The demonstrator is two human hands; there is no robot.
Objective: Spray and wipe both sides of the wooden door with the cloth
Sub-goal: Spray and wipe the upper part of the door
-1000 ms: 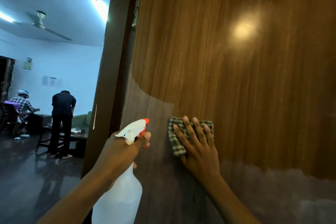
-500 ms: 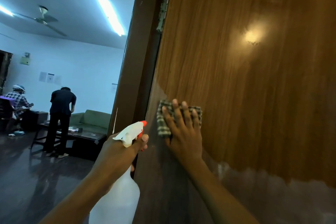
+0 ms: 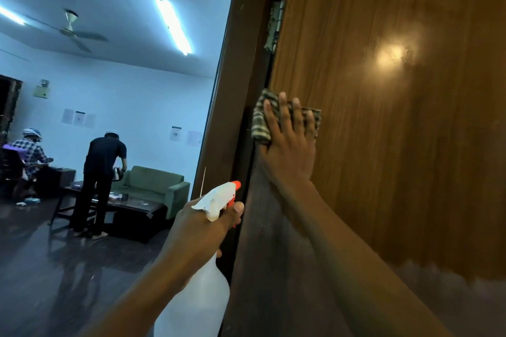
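Observation:
The wooden door [image 3: 397,145] fills the right half of the head view, with a light glare on its upper part and a darker band along its lower part. My right hand [image 3: 290,145] presses a checked cloth [image 3: 260,123] flat against the door near its hinged left edge, fingers straight. My left hand [image 3: 202,230] grips the neck of a white spray bottle [image 3: 197,301] with an orange nozzle, held low beside the door edge.
A brown door frame [image 3: 232,90] and a metal hinge [image 3: 275,27] run along the door's left edge. Beyond it is a room with a green sofa [image 3: 156,186], a dark coffee table [image 3: 131,210], a standing person [image 3: 101,180] and a seated person [image 3: 30,156].
My right hand has slid the cloth up and left across the door toward the hinged edge. The view has swung so more of the room shows. The bottle stays gripped.

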